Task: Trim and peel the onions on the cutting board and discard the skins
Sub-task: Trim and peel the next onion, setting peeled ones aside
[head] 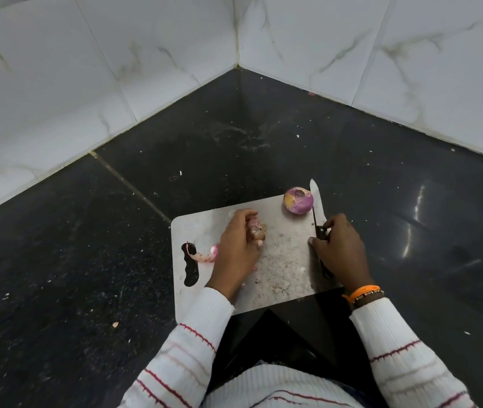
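Observation:
A steel cutting board (281, 260) lies on the black counter. A peeled purple onion (298, 200) rests at its far right corner. My left hand (238, 247) is closed on a bunch of pink onion skins (257, 229) near the board's middle. More skin pieces (206, 255) lie by the board's handle slot at the left. My right hand (339, 248) grips the handle of a knife (317, 206) along the board's right edge, its blade pointing away from me, right beside the onion.
The black granite counter (87, 260) runs into a corner of white marbled wall tiles (237, 30). Small skin scraps and crumbs dot the counter. The board's near edge overhangs the counter's front corner by my body.

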A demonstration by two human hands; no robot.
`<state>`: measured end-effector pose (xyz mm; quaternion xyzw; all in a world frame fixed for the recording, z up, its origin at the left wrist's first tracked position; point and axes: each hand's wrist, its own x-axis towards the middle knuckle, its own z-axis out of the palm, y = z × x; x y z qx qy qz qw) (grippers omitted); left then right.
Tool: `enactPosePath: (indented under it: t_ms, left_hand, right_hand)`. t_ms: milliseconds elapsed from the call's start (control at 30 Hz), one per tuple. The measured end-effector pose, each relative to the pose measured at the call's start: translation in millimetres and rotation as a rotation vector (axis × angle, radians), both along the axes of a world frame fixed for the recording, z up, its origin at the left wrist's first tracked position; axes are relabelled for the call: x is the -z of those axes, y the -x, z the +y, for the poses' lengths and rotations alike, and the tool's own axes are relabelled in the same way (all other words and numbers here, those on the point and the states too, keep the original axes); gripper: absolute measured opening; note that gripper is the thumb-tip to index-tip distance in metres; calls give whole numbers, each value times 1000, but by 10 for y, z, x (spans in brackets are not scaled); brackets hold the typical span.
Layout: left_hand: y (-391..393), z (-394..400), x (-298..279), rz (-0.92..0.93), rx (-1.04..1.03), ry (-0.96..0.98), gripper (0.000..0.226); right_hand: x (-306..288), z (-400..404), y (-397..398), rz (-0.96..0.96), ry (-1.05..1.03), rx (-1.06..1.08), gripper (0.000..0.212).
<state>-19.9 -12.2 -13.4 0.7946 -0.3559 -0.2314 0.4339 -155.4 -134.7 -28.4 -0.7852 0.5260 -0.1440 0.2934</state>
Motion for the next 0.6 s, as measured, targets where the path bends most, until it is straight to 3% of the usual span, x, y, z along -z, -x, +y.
enactPosePath:
  t_ms: [133, 267, 400, 467, 600]
  left_hand:
    - [23, -62, 30, 54, -33, -88, 49]
    - [54, -67, 57, 32, -63, -48, 39]
    - [50, -71, 80, -35, -81, -22, 39]
    - [51, -74, 95, 11, -105, 7, 37]
    - [46, -75, 99, 78, -154, 36, 34]
  right_hand:
    - [-53, -3, 1, -2, 20, 30, 30]
    - [-241, 57, -8, -170, 45, 103, 22]
    - [-401, 283, -95, -275, -45, -55, 17]
    - [-351, 447, -128, -247, -98, -178, 9]
    - [-201, 649, -149, -157, -135, -312, 17]
